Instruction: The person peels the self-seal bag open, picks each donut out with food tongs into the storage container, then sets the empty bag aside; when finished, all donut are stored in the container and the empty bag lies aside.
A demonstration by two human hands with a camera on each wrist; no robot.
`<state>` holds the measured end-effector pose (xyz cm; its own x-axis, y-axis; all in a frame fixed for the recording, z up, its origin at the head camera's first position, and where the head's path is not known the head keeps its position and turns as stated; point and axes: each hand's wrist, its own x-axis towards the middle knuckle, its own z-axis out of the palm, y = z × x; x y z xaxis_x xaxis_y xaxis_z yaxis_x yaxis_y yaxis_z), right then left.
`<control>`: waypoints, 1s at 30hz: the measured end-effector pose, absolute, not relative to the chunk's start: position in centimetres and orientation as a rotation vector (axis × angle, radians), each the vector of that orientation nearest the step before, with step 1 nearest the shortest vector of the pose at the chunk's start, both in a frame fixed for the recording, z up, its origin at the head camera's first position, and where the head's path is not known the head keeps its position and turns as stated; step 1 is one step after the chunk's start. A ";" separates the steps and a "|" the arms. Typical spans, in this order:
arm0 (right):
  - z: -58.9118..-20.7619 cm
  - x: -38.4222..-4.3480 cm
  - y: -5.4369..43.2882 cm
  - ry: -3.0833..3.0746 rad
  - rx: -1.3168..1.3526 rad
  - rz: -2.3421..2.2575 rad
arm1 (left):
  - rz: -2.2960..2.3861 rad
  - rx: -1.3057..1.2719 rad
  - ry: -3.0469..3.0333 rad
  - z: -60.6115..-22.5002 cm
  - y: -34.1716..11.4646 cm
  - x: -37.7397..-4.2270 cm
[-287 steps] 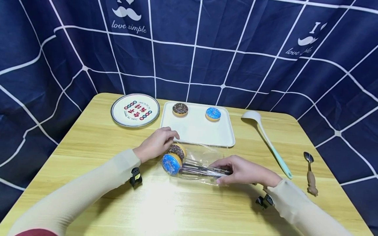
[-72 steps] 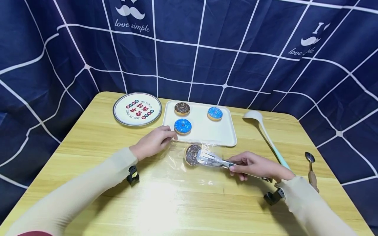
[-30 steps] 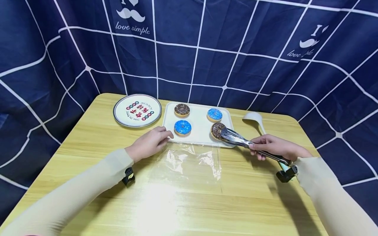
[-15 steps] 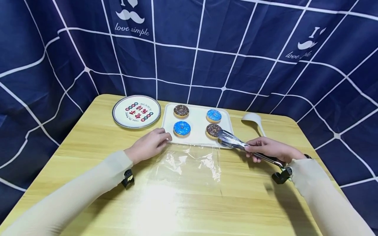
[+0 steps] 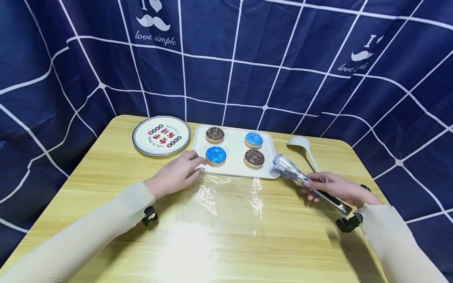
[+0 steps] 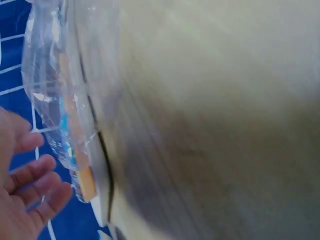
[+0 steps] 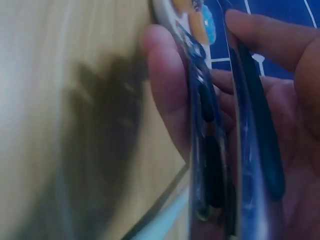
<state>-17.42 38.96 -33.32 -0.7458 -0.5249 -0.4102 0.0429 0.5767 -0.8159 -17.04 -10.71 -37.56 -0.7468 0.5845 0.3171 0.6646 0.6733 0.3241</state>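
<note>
My right hand (image 5: 334,185) grips metal tongs (image 5: 295,171), thumb on one arm and fingers around the other. The tongs' tips hover by the right front corner of a white tray (image 5: 236,165), with nothing between them. On the tray lie two blue-iced doughnuts (image 5: 254,139) and two chocolate doughnuts (image 5: 254,158). A clear plastic bag (image 5: 230,196) lies in front of the tray. Close to the bag's left edge and the tray's front left corner is my left hand (image 5: 177,173). In the left wrist view its thumb and fingers (image 6: 37,192) are apart, beside the bag (image 6: 50,75).
A round printed plate (image 5: 161,135) stands left of the tray. Right of it lies a white ladle (image 5: 300,142), its handle partly hidden by my right hand. A dark blue checked cloth (image 5: 205,74) hangs along the back of the wooden table (image 5: 240,255).
The tongs took the last doughnuts from the bag to the tray. In the last half second they let go of the chocolate doughnut and moved right; the left hand drew slightly left.
</note>
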 end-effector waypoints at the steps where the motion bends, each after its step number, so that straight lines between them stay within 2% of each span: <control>1: -33.5 -17.2 39.0 2.191 -0.360 -1.151 | -0.628 -1.043 -2.700 -37.5 -10.6 -16.8; 10: -34.8 -16.4 37.2 2.606 -0.244 -1.038 | -0.435 -1.434 -2.755 -37.6 -9.5 -14.1; 18: -35.6 -17.0 35.5 2.954 -0.167 -0.652 | -0.338 -1.459 -2.809 -38.7 -9.3 -13.2; 30: -35.9 -17.4 35.3 3.027 -0.186 -0.520 | -0.275 -1.464 -2.932 -39.7 -9.3 -13.1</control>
